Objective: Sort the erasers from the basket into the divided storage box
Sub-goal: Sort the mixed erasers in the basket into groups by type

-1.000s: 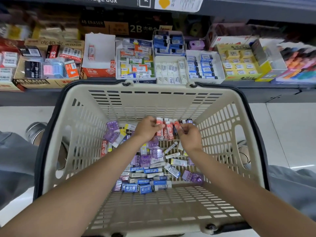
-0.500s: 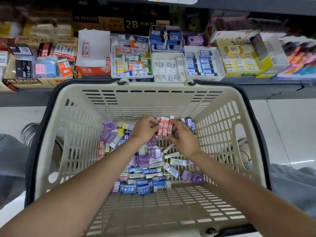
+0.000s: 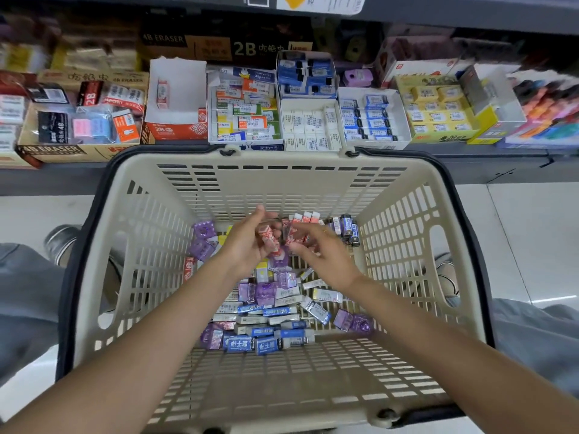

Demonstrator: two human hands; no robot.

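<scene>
Head view: "4B ERASER" carton (also "2B")

Pale glossy floor tiles, stocked shelf

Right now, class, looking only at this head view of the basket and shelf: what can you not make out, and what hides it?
- How many red erasers the hands hold: motion blur; left hand and right hand overlap them.
- Erasers under the forearms: hidden in the basket.
- Small print on shelf boxes: too small, blurred.
- Shelf sign: cut off by the top edge.
- Basket's near rim: cut off by the bottom edge.
</scene>
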